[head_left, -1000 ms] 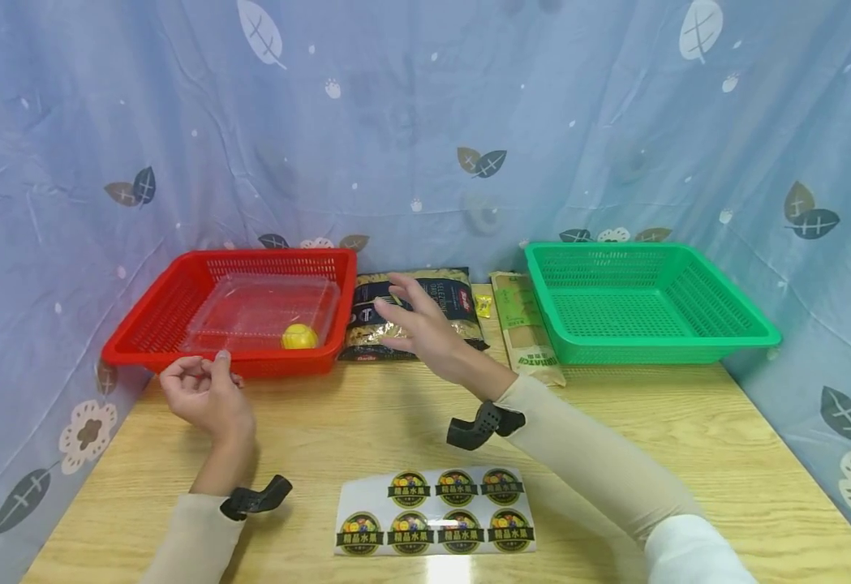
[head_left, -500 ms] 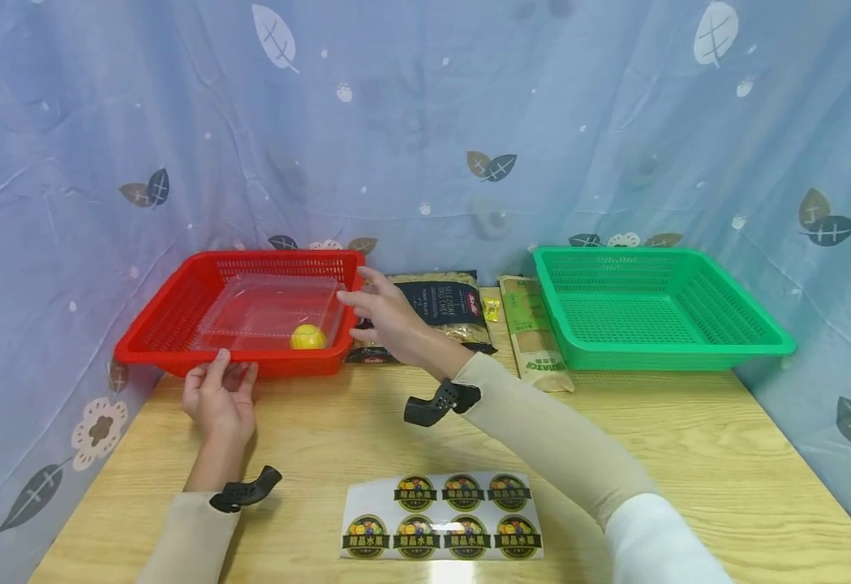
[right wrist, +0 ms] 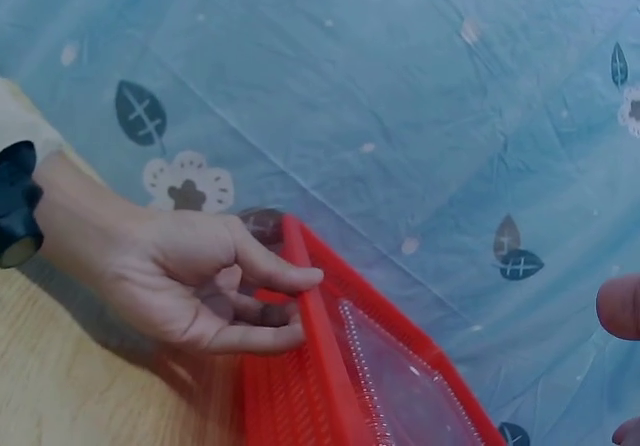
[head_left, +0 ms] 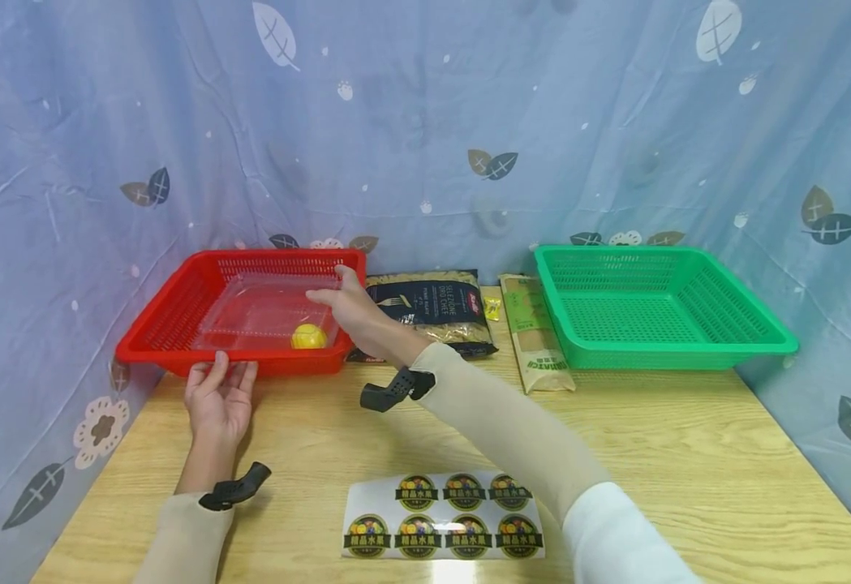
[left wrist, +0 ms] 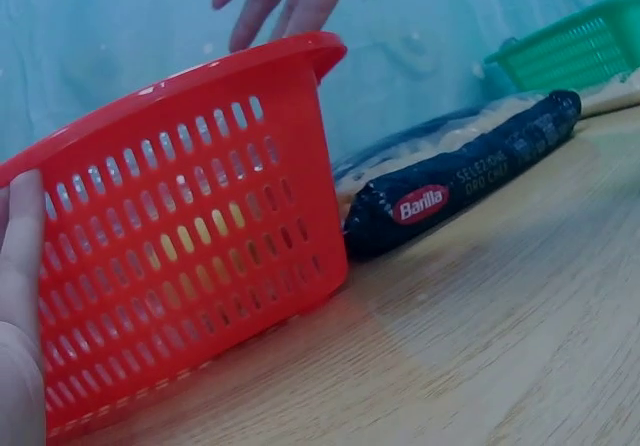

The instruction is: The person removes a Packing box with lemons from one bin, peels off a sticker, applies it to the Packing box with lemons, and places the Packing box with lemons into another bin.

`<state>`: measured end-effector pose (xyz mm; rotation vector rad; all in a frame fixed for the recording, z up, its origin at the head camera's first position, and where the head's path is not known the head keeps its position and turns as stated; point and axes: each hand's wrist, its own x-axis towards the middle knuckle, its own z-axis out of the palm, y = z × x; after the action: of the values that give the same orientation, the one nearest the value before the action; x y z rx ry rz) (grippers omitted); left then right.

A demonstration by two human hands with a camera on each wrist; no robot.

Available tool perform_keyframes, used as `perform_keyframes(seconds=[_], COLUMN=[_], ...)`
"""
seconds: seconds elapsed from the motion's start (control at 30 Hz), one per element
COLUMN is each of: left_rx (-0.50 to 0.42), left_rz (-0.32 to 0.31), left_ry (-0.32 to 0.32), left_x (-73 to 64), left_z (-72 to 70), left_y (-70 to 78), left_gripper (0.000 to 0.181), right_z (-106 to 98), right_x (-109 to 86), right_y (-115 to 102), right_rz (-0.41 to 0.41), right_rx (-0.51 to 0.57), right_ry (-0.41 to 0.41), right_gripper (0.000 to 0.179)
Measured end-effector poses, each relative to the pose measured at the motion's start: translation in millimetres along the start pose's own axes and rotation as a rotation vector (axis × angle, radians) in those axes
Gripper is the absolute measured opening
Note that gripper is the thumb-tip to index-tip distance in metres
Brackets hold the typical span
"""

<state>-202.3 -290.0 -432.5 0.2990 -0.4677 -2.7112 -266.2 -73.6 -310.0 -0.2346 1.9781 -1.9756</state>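
Note:
My left hand (head_left: 217,401) grips the front rim of the red basket (head_left: 169,357), thumb on top of the rim and fingers against the wall beneath. The right wrist view shows this hand (right wrist: 195,276) side-on at the rim. Over the basket's right side hovers my right hand (head_left: 355,308), thumb and fingers apart with nothing between them. Inside the basket lie a clear plastic box (head_left: 264,304) and a yellow ball-like thing (head_left: 309,337) near the front right corner. Through the slots in the left wrist view, a yellow patch shows.
Right of the basket lies a dark-labelled Barilla pasta bag (head_left: 432,302). Beyond it are a small yellow packet (head_left: 492,308), a long green-and-tan package (head_left: 535,332) and a green basket (head_left: 673,357). A sheet of round stickers (head_left: 440,519) lies at the front. A blue curtain (head_left: 410,122) hangs behind.
My left hand has come from just in front of the red basket to its front rim. The right hand has moved left from above the pasta bag to over the basket's right side.

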Motion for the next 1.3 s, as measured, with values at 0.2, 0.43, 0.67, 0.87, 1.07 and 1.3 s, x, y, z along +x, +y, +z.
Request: perform_keyframes(seconds=[0.2,0.43,0.67,0.87,1.07,1.3], left_rx=[-0.037,-0.074,-0.085,-0.09,-0.091,-0.088], left_rz=[-0.014,-0.006,-0.017,-0.016,-0.021,-0.034], left_ry=[-0.016,-0.055,-0.069,-0.089,-0.104,-0.08], left_x=[-2.1,-2.3,-3.3,-2.9,-0.1,-2.9], left_z=[-5.5,-8.3,-11.3,-10.1,-8.5,-6.7], left_y=[4.8,8.8,4.7,0.2,-2.4,-3.1], left_gripper=[0.009,0.008,0.009,0.011,0.012,0.013], right_z=[19.3,37.9,45.6,51.6,51.4,51.1], right_x=[11.0,25.9,39.0,44.2,46.1,49.7], right_y=[0.1,2.2,17.0,21.7,21.1,28.3], right_rz=[0.056,0.14,0.138,0.132,0.15,0.195], right_rx=[0.007,-0.027,-0.161,-0.214,-0.217,-0.283], right_ry=[0.076,0.177,0.247,0.31,0.307,0.276], right_gripper=[0.082,0.08,0.084,0.095,0.098,0.099])
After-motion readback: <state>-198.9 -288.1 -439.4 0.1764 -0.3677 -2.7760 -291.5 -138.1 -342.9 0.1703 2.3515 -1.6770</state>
